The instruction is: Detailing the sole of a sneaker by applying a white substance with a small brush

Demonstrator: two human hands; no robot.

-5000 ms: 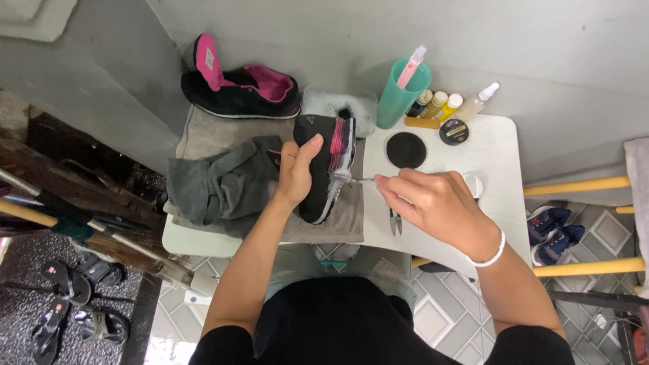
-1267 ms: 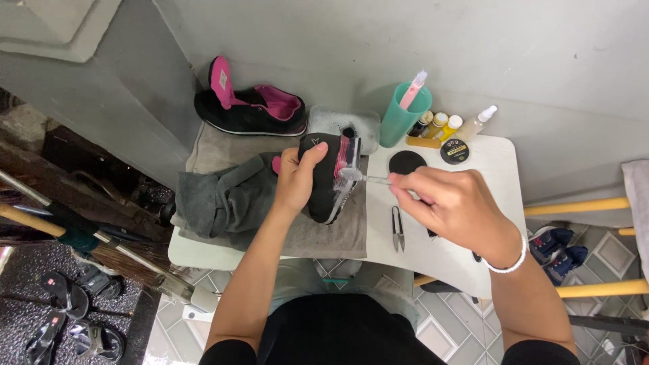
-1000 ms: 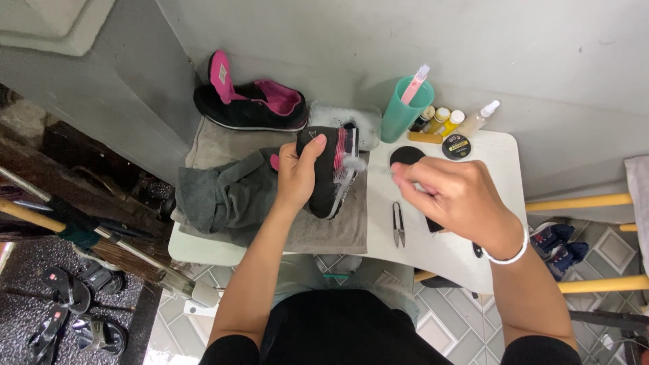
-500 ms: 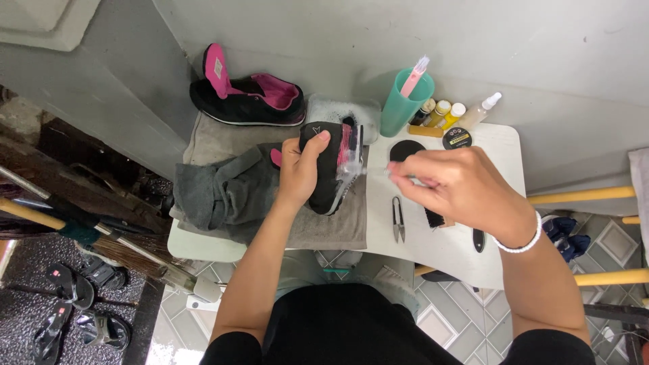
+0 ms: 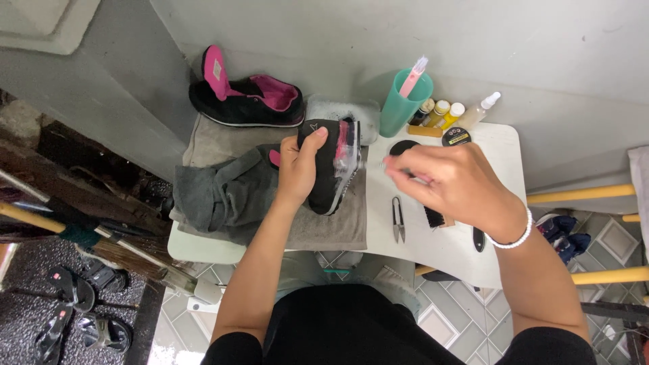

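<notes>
Nearest the body, on the tabletop's (image 5: pixel 500 142) near half: small snips (image 5: pixel 398 220) lying flat, blades pointing away from the near edge, and just right of them a brush (image 5: pixel 436 217), bristles showing, partly hidden under the right wrist.

Above those, right hand (image 5: pixel 454 184) raised over the middle of the tabletop, fingers curled in and thumb pressed to fingertips in a pinch; whatever sits in the pinch too small and blurred to tell. Knuckles toward the camera, white bead bracelet (image 5: pixel 514 236) on the wrist.

Left of it, left hand (image 5: pixel 300 167) closed on shoe (image 5: pixel 332 162), thumb up along the black upper, fingers wrapped round the far side. Shoe black with pink lining, tipped on its side, sole edge facing right, over a grey towel (image 5: pixel 331 226) covering the tabletop's left half. Crumpled dark grey cloth (image 5: pixel 223 196) touching the shoe's left side, near the left edge.

Farther, along the far edge: black round lid (image 5: pixel 403 146) just beyond the right fingertips, teal cup (image 5: pixel 400 108) with a pink-handled tool standing in it, 3 small bottles (image 5: pixel 439 111) beside the cup, a tin (image 5: pixel 457 136), a spray bottle (image 5: pixel 478 111) leaning.

Beyond the far left corner, a 2nd black-and-pink shoe (image 5: pixel 247 101) resting against the wall.
</notes>
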